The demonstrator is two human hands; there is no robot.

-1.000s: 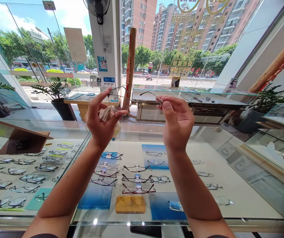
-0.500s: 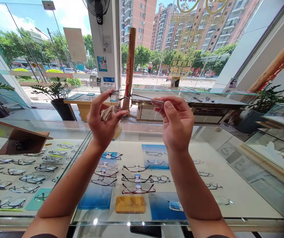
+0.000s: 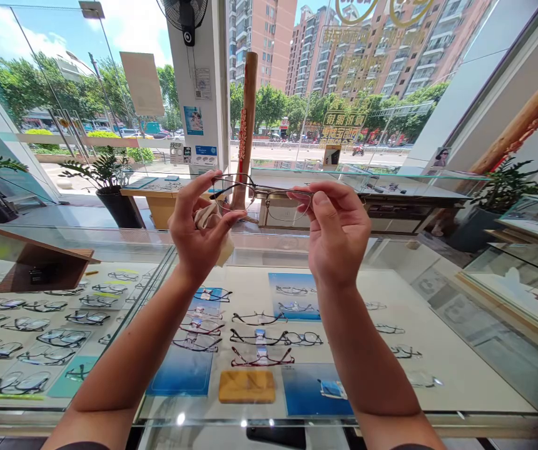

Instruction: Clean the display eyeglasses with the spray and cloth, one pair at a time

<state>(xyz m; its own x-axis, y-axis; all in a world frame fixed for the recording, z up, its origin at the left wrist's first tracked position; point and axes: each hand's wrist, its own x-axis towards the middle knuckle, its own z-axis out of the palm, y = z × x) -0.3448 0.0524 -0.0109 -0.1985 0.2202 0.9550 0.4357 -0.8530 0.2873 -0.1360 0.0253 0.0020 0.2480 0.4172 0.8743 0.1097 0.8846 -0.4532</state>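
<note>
A thin-rimmed pair of eyeglasses is held up between both hands above the glass counter, with the window behind it. My left hand grips the rim at the left lens between thumb and fingers. Tucked in that same palm is a crumpled beige cloth, its lower end hanging below the hand. My right hand pinches the right end of the frame between thumb and fingers. One dark temple arm crosses behind the left lens.
Beneath my arms, the glass display counter holds rows of spectacles, blue cards and a yellow case. A wooden stand rests at left. Farther back are a wooden post, a potted plant and another display counter.
The eyeglasses have tilted, so the bridge and right lens now show more face-on. Both hands have shifted very slightly to the right, keeping their hold.
</note>
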